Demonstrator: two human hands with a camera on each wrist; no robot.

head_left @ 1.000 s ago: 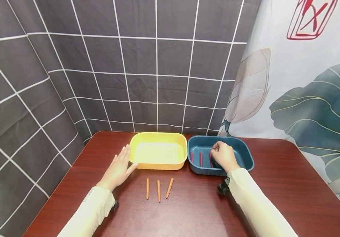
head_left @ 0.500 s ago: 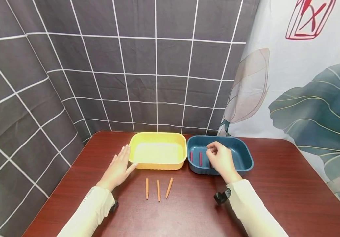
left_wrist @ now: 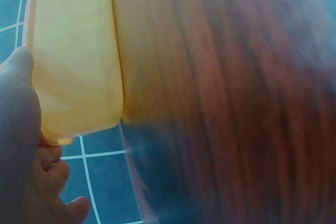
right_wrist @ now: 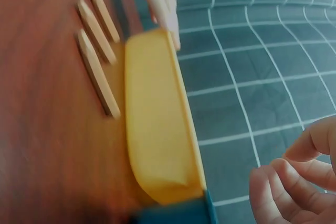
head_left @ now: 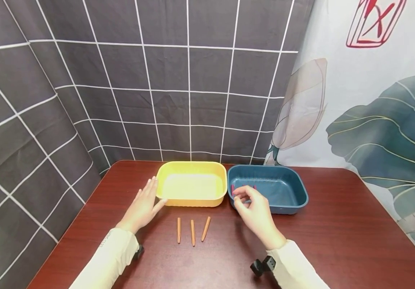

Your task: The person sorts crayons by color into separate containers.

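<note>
My left hand point(head_left: 139, 208) rests against the left end of a yellow plastic bin point(head_left: 193, 202), its fingers extended along the side and its thumb at the front corner. Over the front left of a blue plastic bin point(head_left: 283, 192) hovers my right hand point(head_left: 256, 212), fingers loosely bent, with nothing seen between them. Behind that hand, parts of red sticks point(head_left: 232, 190) show inside the blue bin; the rest is hidden. Three orange sticks point(head_left: 193, 233), shaped like short pencils with pointed ends, lie apart on the table in front of the yellow bin.
Both bins stand side by side at the back of a reddish-brown wooden table point(head_left: 222, 257). A grey cloth with white grid lines point(head_left: 171, 100) hangs behind, and a white leaf-patterned cloth point(head_left: 337, 148) at the right.
My right hand has let go of a red stick inside the blue bin and moved left and toward me, to the bin's front left. The left hand keeps its place.
</note>
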